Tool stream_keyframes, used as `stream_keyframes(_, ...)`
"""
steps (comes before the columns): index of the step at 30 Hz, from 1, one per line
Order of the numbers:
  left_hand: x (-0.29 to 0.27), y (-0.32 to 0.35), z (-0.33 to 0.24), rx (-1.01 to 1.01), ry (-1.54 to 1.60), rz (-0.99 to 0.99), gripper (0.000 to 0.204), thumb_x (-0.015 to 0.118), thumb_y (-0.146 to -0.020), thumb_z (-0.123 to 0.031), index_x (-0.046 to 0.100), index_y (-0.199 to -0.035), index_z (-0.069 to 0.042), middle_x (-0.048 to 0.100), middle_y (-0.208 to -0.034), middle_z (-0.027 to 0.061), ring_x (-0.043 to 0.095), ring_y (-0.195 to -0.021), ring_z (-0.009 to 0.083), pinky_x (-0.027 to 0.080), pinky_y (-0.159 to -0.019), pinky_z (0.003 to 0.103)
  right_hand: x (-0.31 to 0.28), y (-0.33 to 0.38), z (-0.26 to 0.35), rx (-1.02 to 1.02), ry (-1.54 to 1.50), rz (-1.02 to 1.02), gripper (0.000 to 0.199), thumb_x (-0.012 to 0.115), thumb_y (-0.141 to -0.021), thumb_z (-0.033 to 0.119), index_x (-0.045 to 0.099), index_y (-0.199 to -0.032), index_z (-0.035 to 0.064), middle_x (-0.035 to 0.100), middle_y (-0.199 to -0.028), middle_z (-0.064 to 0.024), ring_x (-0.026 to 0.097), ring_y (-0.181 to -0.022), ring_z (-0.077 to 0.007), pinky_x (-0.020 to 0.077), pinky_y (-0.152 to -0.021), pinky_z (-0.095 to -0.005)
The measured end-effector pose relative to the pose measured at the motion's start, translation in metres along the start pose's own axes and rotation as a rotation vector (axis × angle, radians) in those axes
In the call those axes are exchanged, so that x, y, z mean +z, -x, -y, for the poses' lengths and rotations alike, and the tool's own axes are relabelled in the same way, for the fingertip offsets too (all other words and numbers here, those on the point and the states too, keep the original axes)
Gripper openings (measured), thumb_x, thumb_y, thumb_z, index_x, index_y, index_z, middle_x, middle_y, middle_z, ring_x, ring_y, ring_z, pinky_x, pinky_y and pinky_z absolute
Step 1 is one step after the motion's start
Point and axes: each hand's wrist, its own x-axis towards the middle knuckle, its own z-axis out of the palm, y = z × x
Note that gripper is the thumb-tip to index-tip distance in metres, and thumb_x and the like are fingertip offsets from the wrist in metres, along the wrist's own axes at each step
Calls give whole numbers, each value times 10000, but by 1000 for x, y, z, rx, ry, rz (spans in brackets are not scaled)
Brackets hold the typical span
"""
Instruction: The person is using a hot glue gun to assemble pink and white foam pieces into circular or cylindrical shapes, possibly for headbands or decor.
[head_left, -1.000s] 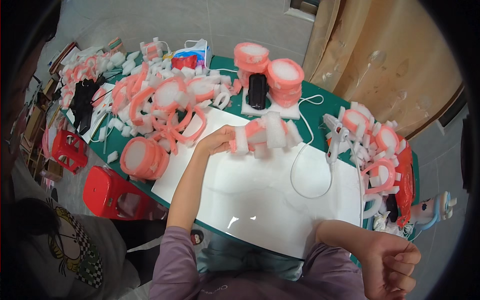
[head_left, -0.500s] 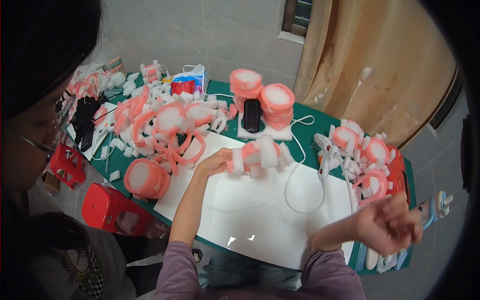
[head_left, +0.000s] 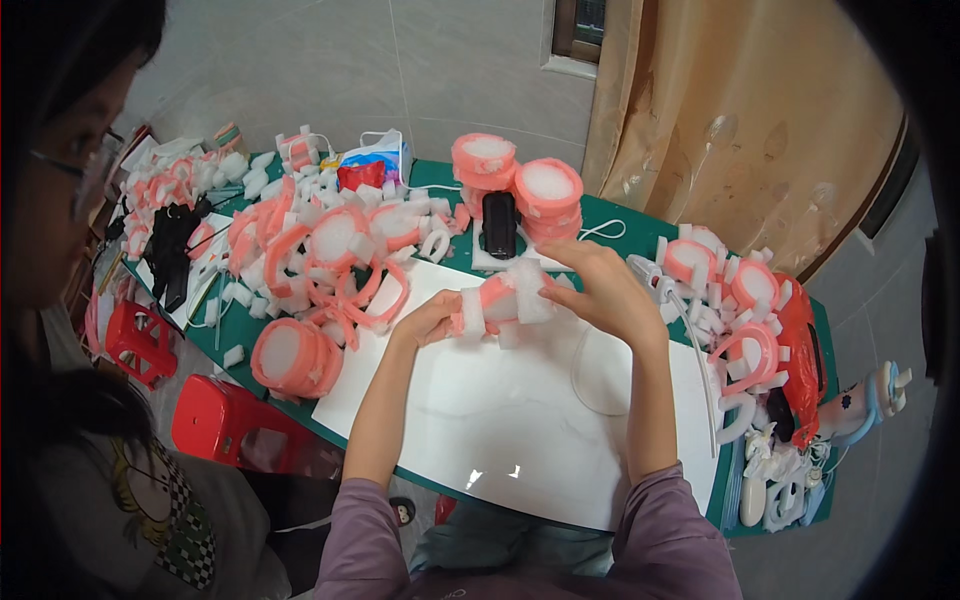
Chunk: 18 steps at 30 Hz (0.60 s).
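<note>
A pink foam ring with white foam blocks (head_left: 498, 297) on it is held above the white board (head_left: 480, 420). My left hand (head_left: 430, 318) is closed round its left end, fingers bent. At its right end my right hand (head_left: 610, 290) is closed on it, thumb against a thick white foam block (head_left: 533, 292); part of that grip is hidden behind the hand. Just right of my right wrist lies a white glue gun (head_left: 652, 276), partly covered by the hand, with its cord running down the board.
Behind the board stand stacked pink foam rings (head_left: 549, 190) and a black case (head_left: 499, 225). Loose pink and white foam pieces (head_left: 340, 235) heap up at left, more (head_left: 750, 285) at right beside a red bag (head_left: 800, 370). A person (head_left: 130, 480) is close on my left; red stools (head_left: 225, 415) stand below.
My right hand has swung from the lower right of the table up and left to the foam ring. My left hand still holds the ring in nearly the same place.
</note>
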Motion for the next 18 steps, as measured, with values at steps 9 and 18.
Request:
stream_keyframes(9,7,2,-1,5,-114,-163,630,548,-785,-397,437,-1133,117,522,-1088,248,576,-932,320,469,-844,376,3,-6,1,24,-62,231,386,678,-665,124,581,-1015,-9,593,-1020,-152,546,-945,-304,425,-814,-343)
stream_keyframes(18,-4,1,4,49,-67,-87,563,589,-790,-315,442,-1109,125,526,-1074,243,550,-980,348,459,-857,419,7,-9,4,52,-56,260,398,674,-652,96,581,-1023,-13,570,-1061,-173,579,-885,-295,452,-775,-325)
